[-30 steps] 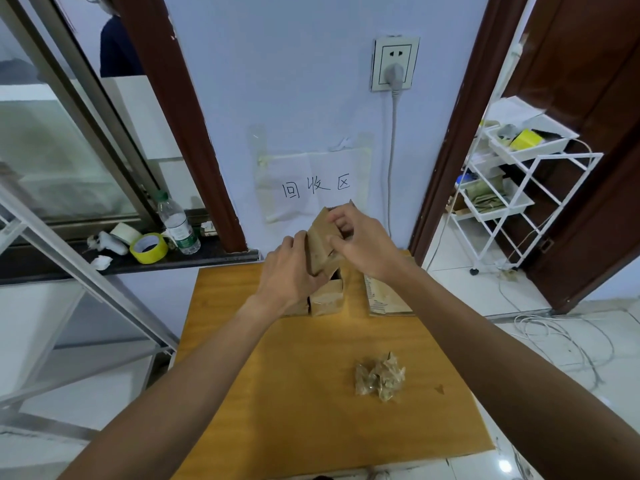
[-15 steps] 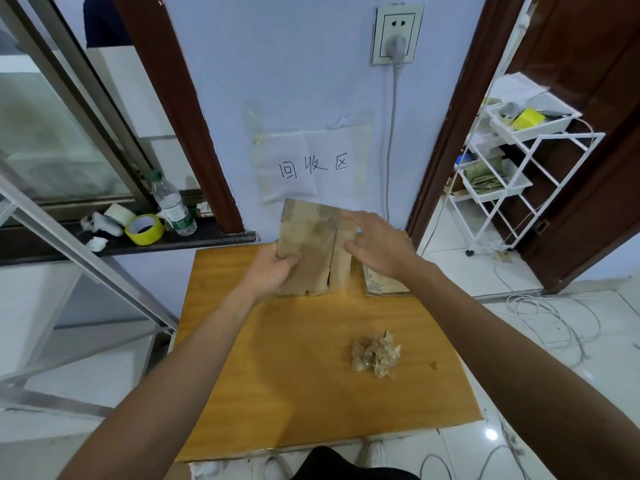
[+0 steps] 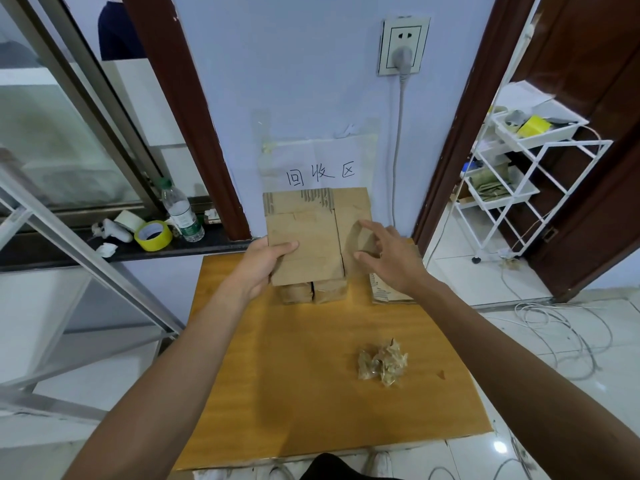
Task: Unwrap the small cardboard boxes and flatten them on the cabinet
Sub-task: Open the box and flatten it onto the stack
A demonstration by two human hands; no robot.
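A flattened brown cardboard box [image 3: 308, 237] is held upright above the back of the wooden cabinet top [image 3: 311, 393]. My left hand [image 3: 263, 265] grips its lower left edge, thumb on the front. My right hand [image 3: 388, 258] hovers with spread fingers at the sheet's right panel, holding nothing. Two small cardboard boxes [image 3: 313, 292] stand side by side on the cabinet just below the sheet. Another flattened box [image 3: 384, 292] lies on the cabinet to the right, partly hidden by my right hand.
A crumpled wad of clear tape [image 3: 382, 363] lies on the cabinet's right half. On the dark sill at left stand a water bottle [image 3: 180, 213] and a yellow tape roll [image 3: 152, 235]. A white wire rack [image 3: 512, 174] and loose cables [image 3: 568, 337] are at right.
The cardboard has gone from a half-folded box to a flat sheet held upright. My right hand has come off its top and now hovers open at its right panel.
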